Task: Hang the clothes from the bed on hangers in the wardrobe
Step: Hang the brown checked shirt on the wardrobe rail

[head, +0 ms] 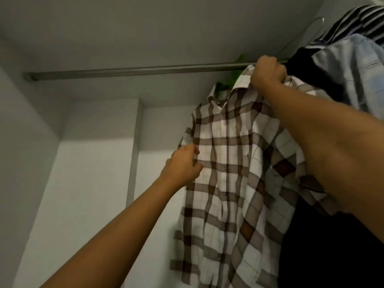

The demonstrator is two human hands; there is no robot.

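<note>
A white shirt with brown and grey checks (226,175) hangs on a green hanger (232,80), partly hidden behind its collar, just below the metal wardrobe rail (128,71). My right hand (268,72) is up at the rail and grips the shirt's collar and shoulder. My left hand (184,163) pinches the shirt's left front edge at chest height. The hanger's hook is hidden behind my right hand and the collar.
Other clothes hang at the right end of the rail: a striped garment (353,21), a light blue shirt (351,69) and dark garments (332,246). White wardrobe walls (83,183) enclose the left side and back.
</note>
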